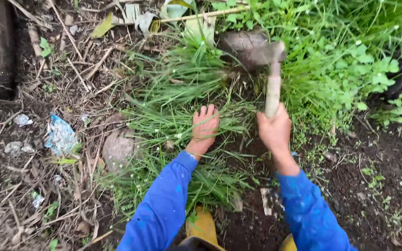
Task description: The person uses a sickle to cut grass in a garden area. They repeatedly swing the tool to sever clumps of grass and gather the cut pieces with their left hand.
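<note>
With your left hand (pixel 204 128) flat and open on the grass clump (pixel 187 116) at frame centre, right hand (pixel 275 130) gripping the hoe (pixel 261 56), keep fingers clear of the blade's path.

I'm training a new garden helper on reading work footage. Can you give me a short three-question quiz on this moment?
1. True or false: the right hand grips the wooden handle of the hoe.
2. What does the left hand rest on: A) a stone, B) the clump of grass, C) a plastic scrap?
3. What colour are the sleeves?

Key: 1 true; 2 B; 3 blue.
</note>
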